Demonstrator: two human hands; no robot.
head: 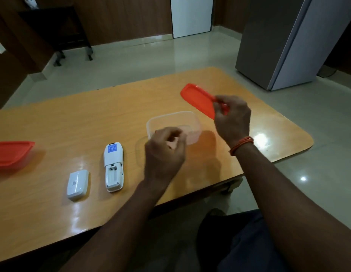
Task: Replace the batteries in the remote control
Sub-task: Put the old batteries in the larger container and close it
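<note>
White rectangular plastic battery cover (78,184), 8 o'clock, loose on the glossy wooden table (53,122). White remote control (113,166) beside it, face down, bay empty. Left hand (164,152), blurred, curled at the clear plastic tub (173,124); contents indeterminate. Right hand (231,116), 1 o'clock, pinching the orange lid (197,98). Step: fetching batteries; next, seat them by polarity.

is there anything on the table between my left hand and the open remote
Nothing visible. The left hand hovers blurred by the clear container; the remote lies to its left, battery bay open, with only bare table between. The battery cover lies beyond the remote.
</note>
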